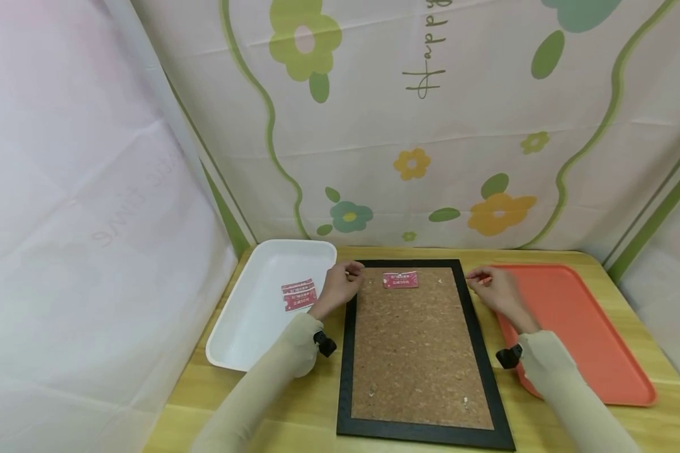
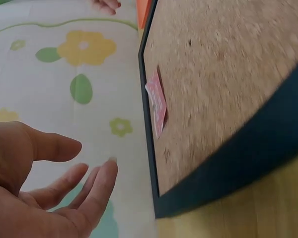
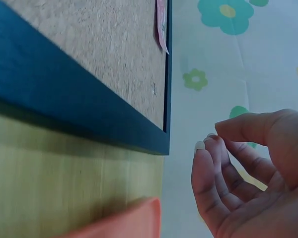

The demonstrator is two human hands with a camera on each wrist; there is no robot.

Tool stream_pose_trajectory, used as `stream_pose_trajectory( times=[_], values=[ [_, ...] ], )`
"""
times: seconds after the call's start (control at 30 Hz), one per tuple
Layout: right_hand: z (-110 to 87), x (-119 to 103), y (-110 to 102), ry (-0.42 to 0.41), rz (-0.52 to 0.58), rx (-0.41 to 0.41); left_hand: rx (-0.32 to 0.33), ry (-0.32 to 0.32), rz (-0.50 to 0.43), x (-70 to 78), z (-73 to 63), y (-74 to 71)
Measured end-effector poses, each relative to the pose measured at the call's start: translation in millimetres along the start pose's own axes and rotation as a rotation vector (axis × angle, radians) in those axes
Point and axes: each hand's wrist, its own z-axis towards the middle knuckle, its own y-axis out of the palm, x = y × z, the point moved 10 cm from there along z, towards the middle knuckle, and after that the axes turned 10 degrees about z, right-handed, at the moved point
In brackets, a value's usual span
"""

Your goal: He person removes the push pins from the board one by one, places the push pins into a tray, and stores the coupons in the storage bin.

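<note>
A cork board in a black frame lies on the table between both hands. One pink printed coupon sits near its far edge; in the left wrist view this coupon looks creased and lifts from the cork. My left hand hovers by the board's far left corner, thumb and fingers apart with nothing between them. Past the far right side, my right hand has its fingers loosely curled. In the right wrist view the right hand's thumb comes close to the fingertips, with no object showing there.
A white tray at left holds several pink coupons. An orange tray stands at right, partly under the right forearm. Small shiny spots show near the board's corners. A flower-printed curtain hangs behind the wooden table.
</note>
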Motion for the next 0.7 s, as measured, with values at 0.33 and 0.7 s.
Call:
stream_pose_trajectory(
  times=[0.33,0.7],
  values=[
    [13.8,-8,20,-0.027,0.115,-0.060,-0.034,-0.072,-0.031,1.4,13.1,41.8],
    [26.5,-13,47,-0.024,0.086,-0.027,-0.005,-0.166,0.016,-12.9,27.4,69.1]
  ],
)
